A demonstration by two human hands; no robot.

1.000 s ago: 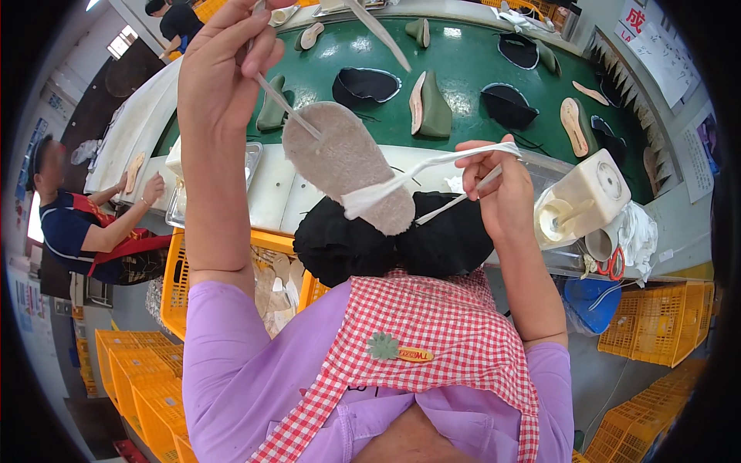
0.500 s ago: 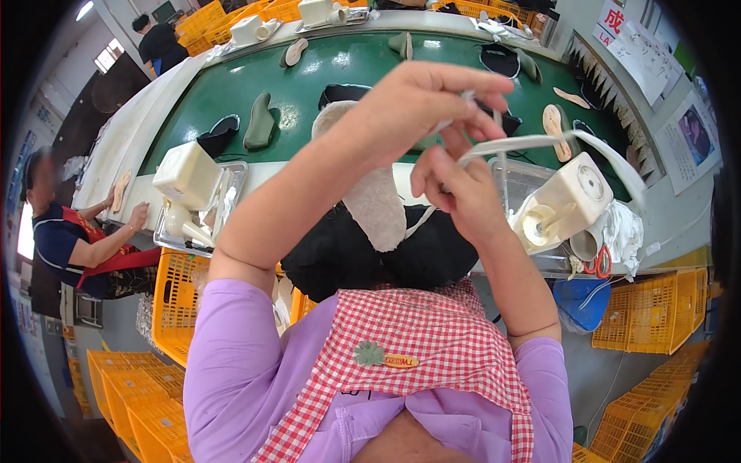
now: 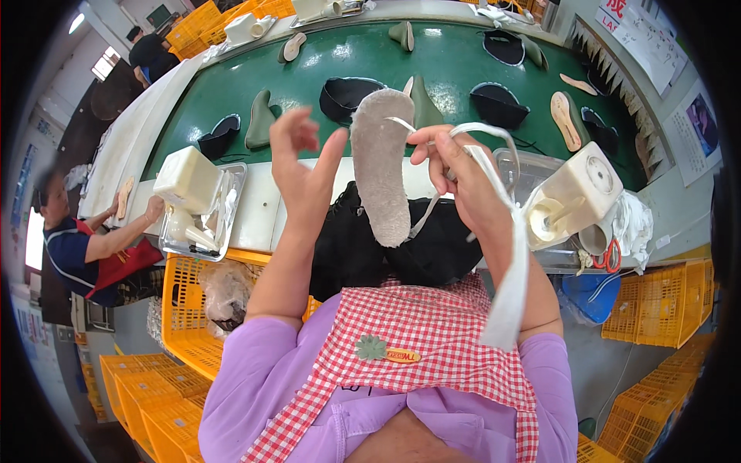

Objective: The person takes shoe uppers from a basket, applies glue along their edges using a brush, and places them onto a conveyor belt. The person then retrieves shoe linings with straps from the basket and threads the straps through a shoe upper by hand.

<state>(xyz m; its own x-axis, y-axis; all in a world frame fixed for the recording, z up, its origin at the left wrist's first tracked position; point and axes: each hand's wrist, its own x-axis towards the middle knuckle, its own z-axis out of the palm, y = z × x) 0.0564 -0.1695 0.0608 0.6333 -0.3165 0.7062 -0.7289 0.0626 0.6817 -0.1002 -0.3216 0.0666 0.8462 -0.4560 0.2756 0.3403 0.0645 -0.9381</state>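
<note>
A fuzzy grey insole (image 3: pixel 378 177) stands almost upright in front of me, toe end up, just beyond black fabric pieces (image 3: pixel 436 231) at the table's near edge. My left hand (image 3: pixel 299 166) is raised beside it on the left, with thumb and fingers spread and nothing in them. On the other side, my right hand (image 3: pixel 472 181) pinches a white strip (image 3: pixel 507 305); its loose end loops over the wrist and hangs down past the forearm. A thin length of the strip reaches across the insole's upper part. What supports the insole is hidden.
A green conveyor (image 3: pixel 204 100) carries green shoe lasts (image 3: pixel 261 119) and black boot uppers (image 3: pixel 499 104). White glue containers stand in trays at left (image 3: pixel 187 181) and right (image 3: pixel 590 181), near red-handled scissors (image 3: pixel 612 255). Yellow crates (image 3: pixel 652 305) flank me; a co-worker (image 3: pixel 96 247) is at the left.
My left hand has let go near the strip and moved left and down, opening. My right hand still pinches the strip, whose loose end has swung down. The insole is now more fully in view.
</note>
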